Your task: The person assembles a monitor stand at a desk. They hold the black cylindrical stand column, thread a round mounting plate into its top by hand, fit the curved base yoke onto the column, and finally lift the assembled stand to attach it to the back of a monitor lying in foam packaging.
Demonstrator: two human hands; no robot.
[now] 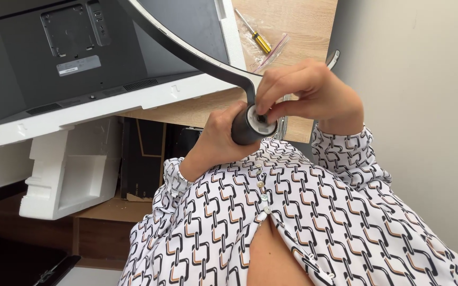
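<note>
My left hand (pixel 216 140) grips the dark cylindrical neck (pixel 245 127) of a monitor stand, held close to my chest. A curved grey stand leg (pixel 186 50) sweeps up from it toward the upper left. The fingers of my right hand (pixel 306 92) press on the pale round end face of the cylinder, pinching something at its centre that I cannot make out. Both wrists show sleeves of a white blouse with a black and tan chain pattern.
A monitor (pixel 54 58) lies back-up in white foam packing (pixel 70 175) on a wooden desk (pixel 298 21). A yellow-handled screwdriver (pixel 258 37) rests in a clear plastic bag on the desk. Beneath are a dark cardboard box (pixel 144 159) and, at right, a plain wall (pixel 425 106).
</note>
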